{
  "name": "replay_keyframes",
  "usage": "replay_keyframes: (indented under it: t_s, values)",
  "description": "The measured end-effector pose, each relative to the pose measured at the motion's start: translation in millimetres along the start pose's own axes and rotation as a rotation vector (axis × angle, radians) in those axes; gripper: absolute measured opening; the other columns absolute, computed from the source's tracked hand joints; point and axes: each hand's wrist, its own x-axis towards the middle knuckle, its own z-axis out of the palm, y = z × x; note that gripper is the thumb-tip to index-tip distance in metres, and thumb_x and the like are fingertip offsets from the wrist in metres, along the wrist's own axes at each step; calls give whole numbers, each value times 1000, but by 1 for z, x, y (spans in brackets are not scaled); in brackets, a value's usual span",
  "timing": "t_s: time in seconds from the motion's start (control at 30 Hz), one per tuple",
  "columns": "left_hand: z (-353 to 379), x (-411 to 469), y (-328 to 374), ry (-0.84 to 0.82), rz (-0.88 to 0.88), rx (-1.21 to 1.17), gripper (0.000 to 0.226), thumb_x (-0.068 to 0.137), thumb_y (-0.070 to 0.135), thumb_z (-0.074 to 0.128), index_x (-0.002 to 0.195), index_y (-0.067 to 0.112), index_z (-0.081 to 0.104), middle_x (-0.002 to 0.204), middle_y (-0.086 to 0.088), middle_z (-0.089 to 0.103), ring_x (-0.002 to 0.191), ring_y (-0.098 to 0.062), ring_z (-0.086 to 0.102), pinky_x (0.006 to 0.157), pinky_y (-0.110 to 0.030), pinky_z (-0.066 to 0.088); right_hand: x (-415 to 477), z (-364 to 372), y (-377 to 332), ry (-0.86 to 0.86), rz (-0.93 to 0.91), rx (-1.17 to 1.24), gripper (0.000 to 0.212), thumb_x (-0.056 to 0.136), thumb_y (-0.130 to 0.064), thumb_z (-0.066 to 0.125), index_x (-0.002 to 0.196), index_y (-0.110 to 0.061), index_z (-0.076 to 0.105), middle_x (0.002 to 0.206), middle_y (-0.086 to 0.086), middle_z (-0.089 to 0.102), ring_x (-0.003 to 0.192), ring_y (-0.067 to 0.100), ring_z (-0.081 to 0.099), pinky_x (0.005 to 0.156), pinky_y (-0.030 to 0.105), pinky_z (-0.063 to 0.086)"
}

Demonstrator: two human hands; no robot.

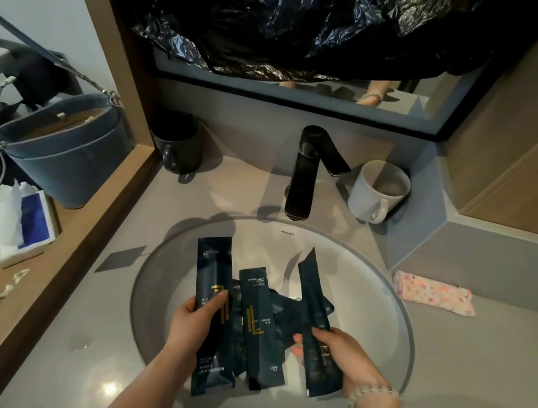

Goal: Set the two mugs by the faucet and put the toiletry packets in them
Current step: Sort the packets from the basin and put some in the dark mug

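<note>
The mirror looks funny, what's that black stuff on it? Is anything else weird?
A crinkled black plastic sheet hangs over most of the mirror, leaving only a strip at the bottom uncovered. Also, the white mug right of the faucet is tilted, not standing flat.

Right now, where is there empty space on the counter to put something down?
Bare counter lies between the dark mug and the faucet, and right of the sink below the pink cloth. The sink is crowded with packets and both hands.
</note>
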Motion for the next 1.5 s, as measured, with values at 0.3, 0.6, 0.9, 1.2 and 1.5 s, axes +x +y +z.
replay_keyframes:
  t_s: [0.3, 0.6, 0.9, 1.2, 1.5]
  values:
    - [1, 2, -4, -46, -128, -141, 64, 91, 57, 29, 108, 7, 65, 108, -25, 66, 103, -43, 62, 100, -55, 43, -27, 30, 13, -124, -108, -214, 11, 85, -10, 60, 96, -8, 56, 75, 3, 53, 64, 11, 49, 58, 21, 40]
    - [6, -6, -2, -193, -75, -290, 61, 95, 51, 19, 95, 12, 65, 74, -11, 77, 89, -31, 64, 72, -39, 48, -37, 91, 31, -29, -393, -310, 48, 87, 10, 44, 92, -33, 65, 113, 4, 65, 103, 20, 63, 92, 36, 53]
    - [3, -5, -4, -231, -68, -186, 47, 91, 48, 43, 105, 10, 68, 98, -13, 75, 85, -26, 72, 73, -35, 53, -31, 100, 31, 210, -558, -319, 30, 74, -6, 76, 81, -29, 59, 75, -4, 68, 66, 6, 65, 64, 12, 52]
    - [0, -10, -8, -138, 76, -132, 19, 91, 17, 55, 107, 8, 61, 95, -13, 75, 87, -27, 71, 71, -35, 54, -23, 99, 34, 193, -586, -425, 20, 70, -12, 80, 75, -22, 64, 62, -12, 67, 54, -14, 60, 56, -1, 44]
    - [-21, -2, 0, -56, 69, -137, 25, 90, 23, 57, 112, 11, 57, 98, -15, 70, 85, -31, 67, 69, -37, 54, 18, 53, 17, 390, -265, -585, 22, 79, -11, 62, 101, -15, 62, 96, -1, 62, 91, 18, 59, 78, 24, 43]
